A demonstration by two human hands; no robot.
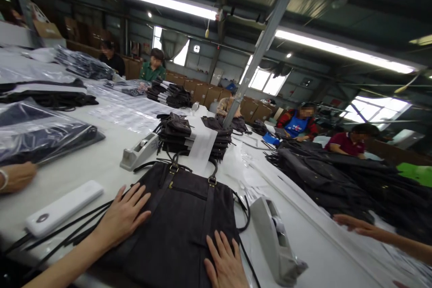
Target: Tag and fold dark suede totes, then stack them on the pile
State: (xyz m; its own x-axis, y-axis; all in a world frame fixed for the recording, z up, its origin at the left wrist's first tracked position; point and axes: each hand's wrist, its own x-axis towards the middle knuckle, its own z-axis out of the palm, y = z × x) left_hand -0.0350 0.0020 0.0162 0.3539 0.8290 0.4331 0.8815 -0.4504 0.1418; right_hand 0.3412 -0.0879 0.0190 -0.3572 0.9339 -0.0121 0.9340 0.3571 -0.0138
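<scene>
And in the head view, a flat, dark, gold-buckled handbag (178, 225) lies right in front of me on the white table (81, 157)! My left hand (124, 213) rests open on its left side, fingers spread; my right hand (226, 261) lies open on its lower right, fingers outstretched, gripping nothing. Just right of it, a grey plastic tape dispenser (270, 238); over left, a long white plastic box (64, 209)!

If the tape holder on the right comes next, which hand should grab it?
Probably the right hand: it rests on the dark bag, nearer the tape holder. The left hand is over on the bag's other side, farther away.
</scene>
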